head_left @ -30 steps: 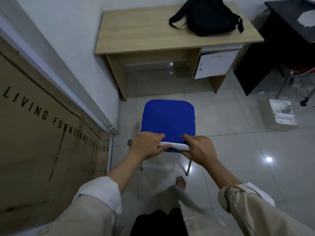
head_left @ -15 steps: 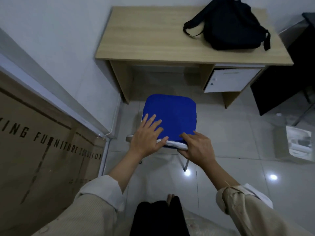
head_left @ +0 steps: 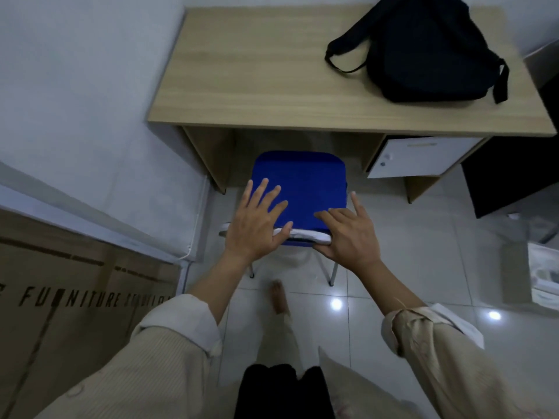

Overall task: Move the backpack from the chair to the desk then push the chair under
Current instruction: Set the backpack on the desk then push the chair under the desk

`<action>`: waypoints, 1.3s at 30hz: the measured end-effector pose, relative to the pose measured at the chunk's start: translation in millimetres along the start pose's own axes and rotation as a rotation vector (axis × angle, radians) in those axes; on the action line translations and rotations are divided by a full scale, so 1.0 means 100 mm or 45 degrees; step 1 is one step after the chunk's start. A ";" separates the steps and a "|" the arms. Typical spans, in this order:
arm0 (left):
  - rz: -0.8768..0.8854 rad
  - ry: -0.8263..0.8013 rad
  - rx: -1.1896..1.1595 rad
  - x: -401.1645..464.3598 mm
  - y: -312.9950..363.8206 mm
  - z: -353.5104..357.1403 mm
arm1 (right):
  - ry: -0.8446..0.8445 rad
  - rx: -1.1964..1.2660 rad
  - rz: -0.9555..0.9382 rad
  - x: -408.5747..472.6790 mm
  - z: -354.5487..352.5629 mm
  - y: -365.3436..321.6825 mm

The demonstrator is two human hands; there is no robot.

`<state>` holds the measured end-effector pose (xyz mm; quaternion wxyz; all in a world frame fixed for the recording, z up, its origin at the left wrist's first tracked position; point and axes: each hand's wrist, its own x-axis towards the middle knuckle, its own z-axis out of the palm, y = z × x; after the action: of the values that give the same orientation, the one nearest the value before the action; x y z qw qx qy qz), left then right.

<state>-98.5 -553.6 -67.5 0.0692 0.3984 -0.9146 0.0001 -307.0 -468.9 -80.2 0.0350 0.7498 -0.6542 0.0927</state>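
Chair [head_left: 305, 182] — under both open hands

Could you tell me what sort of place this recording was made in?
Probably a small office or study room being furnished: a wooden desk with a white drawer unit stands against the wall, a blue chair sits before it, and a large cardboard carton printed with "FURNITURE" leans on the left.

A black backpack [head_left: 429, 49] is lying on the light wood-grain desk [head_left: 257, 86]; the chair [head_left: 302, 182] at centre frame is showing a solid blue seat, white-edged.
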 end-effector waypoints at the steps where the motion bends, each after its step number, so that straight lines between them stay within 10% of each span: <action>1: 0.000 0.000 0.006 0.10 -0.05 0.02 | 0.003 -0.001 0.002 0.10 0.02 0.06; 23: 0.037 -0.042 -0.036 2.71 -1.07 0.19 | 0.103 -0.006 0.079 2.49 0.35 1.37; 39: -0.065 -0.059 -0.105 2.77 -0.85 0.19 | 0.098 0.074 0.031 2.46 0.34 1.59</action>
<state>-225.3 -814.4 -56.1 0.0646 0.4185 -0.9046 -0.0487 -429.6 -737.2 -79.4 0.0372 0.7384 -0.6584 0.1408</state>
